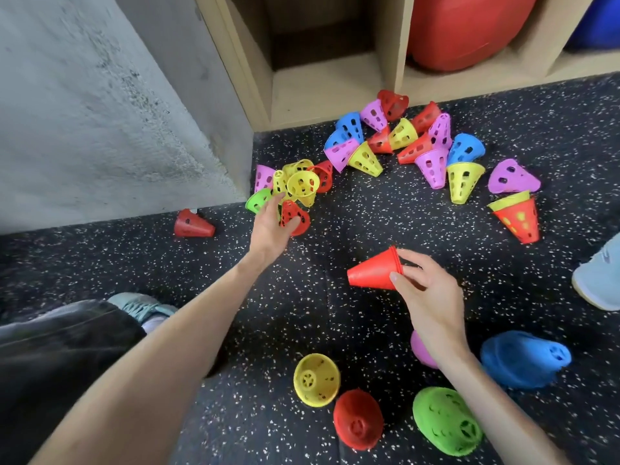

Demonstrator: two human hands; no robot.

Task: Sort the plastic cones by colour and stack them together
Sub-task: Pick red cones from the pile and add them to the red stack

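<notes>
Head view
Left hand [271,226]: fingers curled around a perforated red cone [295,217], at the near edge of the loose cone pile [399,142].
Right hand [426,290]: pinches the rim of a red cone stack [374,271], apparently several nested.
Below right hand: yellow cone [317,379], green cone [446,421], blue cone [523,359].

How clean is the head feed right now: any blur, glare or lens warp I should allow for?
Head view: even light, no glare, soft shadows. Wide-angle warp bends the shelf edges. The pile and right hand with its red cone are sharp; the left hand is slightly soft. The bottom stacks, like the green stack, look smeared at their edges.
</notes>
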